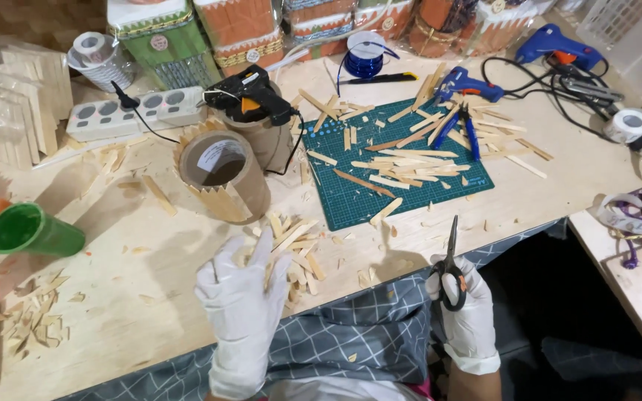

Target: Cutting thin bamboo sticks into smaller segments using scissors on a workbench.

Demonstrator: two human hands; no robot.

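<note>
Your right hand (468,308), gloved, grips black-handled scissors (451,263) at the near table edge, fingers through the loops, blades shut and pointing far. Your left hand (241,297), also gloved, rests fingers spread and holding nothing over a pile of cut wooden sticks (295,249). Just beyond it stands a cardboard tube (224,174) edged with sticks, left of the green cutting mat (351,200).

On the desk (150,297), the cutting mat (403,178) lies right of the cardboard tube (224,174), sticks on it. Glue gun (250,96) behind the tube, power strip (135,111) to its left. Stick pile (295,249) before the tube.
</note>
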